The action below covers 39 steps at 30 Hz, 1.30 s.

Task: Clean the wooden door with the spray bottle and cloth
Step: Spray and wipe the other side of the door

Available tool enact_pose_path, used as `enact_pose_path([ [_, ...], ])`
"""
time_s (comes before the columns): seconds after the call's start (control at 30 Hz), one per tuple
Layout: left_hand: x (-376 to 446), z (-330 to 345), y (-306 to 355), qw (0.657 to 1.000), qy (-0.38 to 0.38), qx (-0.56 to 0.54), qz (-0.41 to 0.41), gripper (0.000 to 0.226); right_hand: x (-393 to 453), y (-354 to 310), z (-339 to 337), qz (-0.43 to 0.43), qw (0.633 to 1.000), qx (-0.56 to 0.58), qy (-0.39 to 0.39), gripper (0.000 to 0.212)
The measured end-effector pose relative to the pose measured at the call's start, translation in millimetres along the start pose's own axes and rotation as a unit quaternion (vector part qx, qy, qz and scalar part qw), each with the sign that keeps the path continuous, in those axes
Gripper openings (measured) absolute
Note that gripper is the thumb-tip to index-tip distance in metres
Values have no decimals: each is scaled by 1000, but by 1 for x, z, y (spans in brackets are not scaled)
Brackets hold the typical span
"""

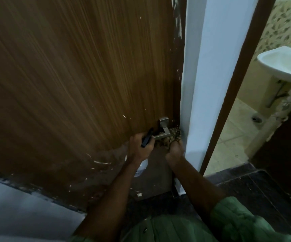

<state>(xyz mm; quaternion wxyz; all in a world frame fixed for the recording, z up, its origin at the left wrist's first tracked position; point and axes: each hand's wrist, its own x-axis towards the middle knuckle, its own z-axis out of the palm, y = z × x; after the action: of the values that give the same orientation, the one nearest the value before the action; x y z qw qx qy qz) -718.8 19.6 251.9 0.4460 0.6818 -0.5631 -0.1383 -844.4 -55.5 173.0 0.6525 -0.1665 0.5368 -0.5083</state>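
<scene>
The wooden door [75, 75] fills the left and middle of the head view, brown with vertical grain and white paint flecks. A silver lever handle [163, 131] sits near its right edge. My left hand [140, 148] grips a spray bottle [142, 165] with a black trigger head and a white body that hangs below the hand. My right hand [175, 151] holds a patterned brown cloth [173, 137] bunched against the door just under and right of the handle.
A white door frame [209, 88] runs down right of the door. Beyond it an open doorway shows a tiled bathroom with a white sink [284, 64]. Dark stone floor [256, 186] lies below. A pale wall [19, 212] is at lower left.
</scene>
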Motion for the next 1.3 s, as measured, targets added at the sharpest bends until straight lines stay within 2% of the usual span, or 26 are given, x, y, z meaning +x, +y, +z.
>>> enact_pose_path([
  [0.1,-2,1,-2,1000,-12,10,-10,49,-4,2,8,-21,995,-99,-14,32],
  [0.2,-3,9,3,999,-23,22,-7,52,-11,-9,1,-72,991,-116,-3,22],
  [0.27,-4,16,7,998,-47,31,-15,51,-21,-25,-7,-106,989,-105,-16,23],
  [0.37,-5,24,9,996,-51,67,-41,40,-32,-36,-13,-212,962,-168,45,33],
  [0.43,-3,28,4,995,-58,73,-41,33,-32,-43,-13,-300,927,-212,76,36],
  [0.5,-3,28,0,996,-44,69,-27,26,-32,-46,-12,-396,878,-269,22,34],
  [0.57,-4,20,0,999,-6,45,-6,24,-28,-43,-9,-463,810,-357,-42,37],
  [0.7,-9,7,-2,997,64,-1,42,36,-13,-31,-15,-589,652,-476,-31,37],
  [0.77,-11,2,-1,995,77,-15,55,33,-12,-25,-13,-631,602,-488,-46,34],
  [0.8,-12,0,-2,994,85,-18,60,33,-13,-23,-10,-634,589,-498,-61,34],
  [1.0,-11,-21,-2,987,153,-17,39,34,-23,-25,12,-584,567,-568,-124,35],
  [1.13,-3,-23,1,989,148,-18,25,29,-23,-30,21,-584,519,-601,-170,44],
  [1.23,-1,-22,5,988,151,-32,22,31,-15,-40,16,-606,494,-600,-170,42],
  [1.3,-1,-25,6,987,151,-39,25,32,-15,-39,12,-605,497,-603,-153,42],
])
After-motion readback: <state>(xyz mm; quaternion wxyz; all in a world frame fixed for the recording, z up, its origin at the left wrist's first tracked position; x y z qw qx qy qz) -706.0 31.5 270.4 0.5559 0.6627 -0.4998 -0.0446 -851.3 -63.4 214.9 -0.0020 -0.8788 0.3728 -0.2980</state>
